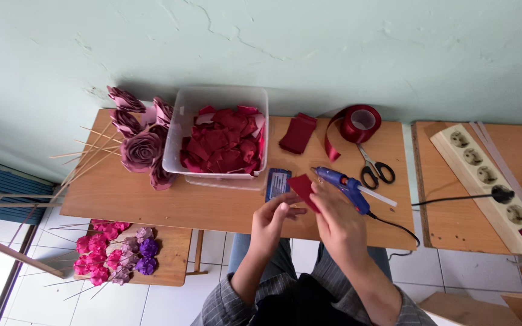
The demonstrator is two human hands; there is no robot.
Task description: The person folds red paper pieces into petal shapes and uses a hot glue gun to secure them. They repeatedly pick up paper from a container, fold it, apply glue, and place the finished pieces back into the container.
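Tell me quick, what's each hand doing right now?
Left hand: fingers pinching the dark red ribbon piece.
Right hand: closed on the same ribbon piece, beside the blue glue gun.

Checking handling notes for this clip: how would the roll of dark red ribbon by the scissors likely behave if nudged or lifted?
The ribbon roll looks hollow at its core, so probably light. It seems to rest tilted near the wall, so a nudge might tip or roll it. Its loose tail curls down over the table, so it is likely floppy and would trail when lifted.
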